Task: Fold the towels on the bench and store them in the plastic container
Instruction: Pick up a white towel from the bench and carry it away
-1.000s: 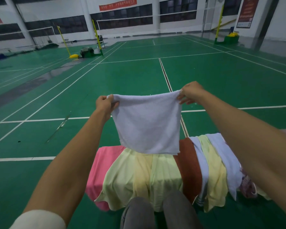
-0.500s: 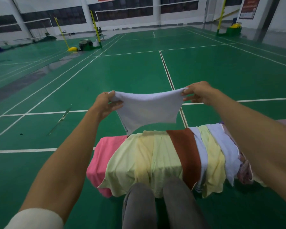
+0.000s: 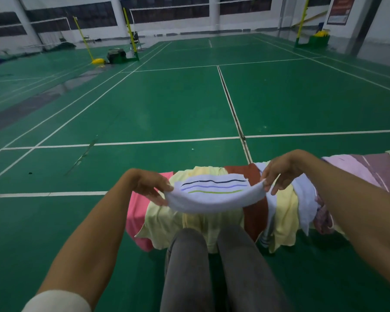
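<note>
I judge it early: my left hand (image 3: 152,188) and right hand (image 3: 277,174) pinch one half-folded white towel (image 3: 212,198), with the heap of towels (image 3: 198,221) below them on the desk unfolded and no container in view.

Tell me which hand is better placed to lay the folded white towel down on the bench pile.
Neither alone, probably. The left hand and right hand each pinch one end of the white striped towel, which sags between them just above the yellow towels. Lowering both together looks best.
</note>
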